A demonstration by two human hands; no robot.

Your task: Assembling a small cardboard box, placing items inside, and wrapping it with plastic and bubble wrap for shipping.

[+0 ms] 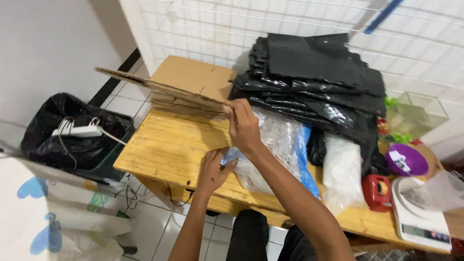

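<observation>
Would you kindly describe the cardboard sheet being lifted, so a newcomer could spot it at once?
Start at the wooden table and find the stack of flattened cardboard at its far left corner. The sheet is the top one, pinched by the right hand. Unlike the flat ones beneath, it tilts up, its corrugated edge showing.

Flattened brown cardboard sheet (pixel 159 88): corrugated edge visible, lifted at slant off cardboard stack (pixel 186 107) at worktop rear-left. Clear plastic bag pile (pixel 275 140): crumpled, mid-worktop, blue edge.
</observation>
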